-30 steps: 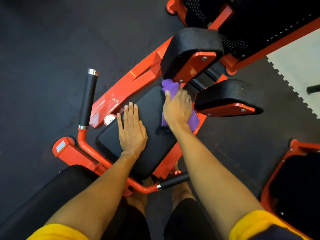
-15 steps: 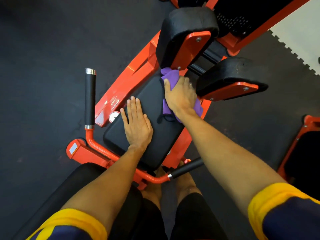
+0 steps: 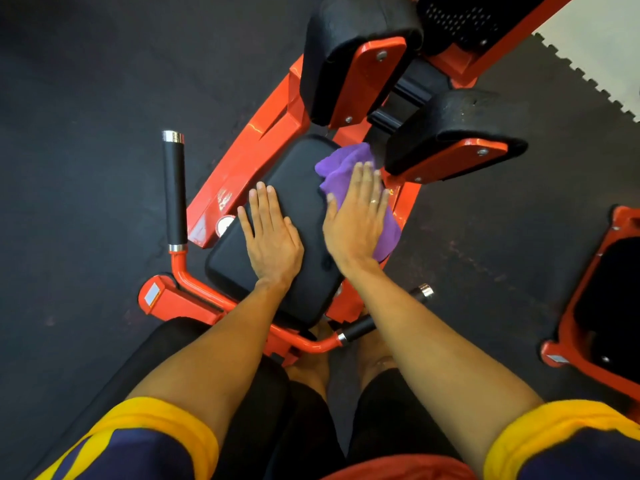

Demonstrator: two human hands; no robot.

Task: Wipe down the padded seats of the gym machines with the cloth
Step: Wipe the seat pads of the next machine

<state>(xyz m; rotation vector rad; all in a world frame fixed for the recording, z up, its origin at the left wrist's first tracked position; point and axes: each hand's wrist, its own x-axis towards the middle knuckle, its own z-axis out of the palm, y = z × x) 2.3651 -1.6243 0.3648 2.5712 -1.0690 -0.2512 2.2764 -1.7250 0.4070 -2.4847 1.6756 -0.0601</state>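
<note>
A black padded seat [image 3: 298, 188] of an orange gym machine lies below me, tilted up to the right. My left hand [image 3: 272, 233] rests flat on the seat's left half, fingers straight. My right hand [image 3: 356, 216] presses flat on a purple cloth [image 3: 343, 161] at the seat's right edge. The cloth bunches out beyond my fingertips and shows again under the outer side of my palm. Two black pads on orange brackets, one [image 3: 353, 43] above the seat and one [image 3: 460, 123] to its right, stand just past the cloth.
Orange frame rails [image 3: 249, 161] run along the seat's left side. A black-grip handle [image 3: 174, 192] stands upright at left, another handle [image 3: 360, 329] pokes out below the seat. A second orange machine [image 3: 595, 299] sits at right. A dark backrest pad [image 3: 166, 344] is near my left forearm. Dark rubber flooring surrounds everything.
My right hand has slid the cloth slightly back toward me along the seat's right edge, and its fingers now lie straighter. My left hand stays flat in place. The view has shifted closer.
</note>
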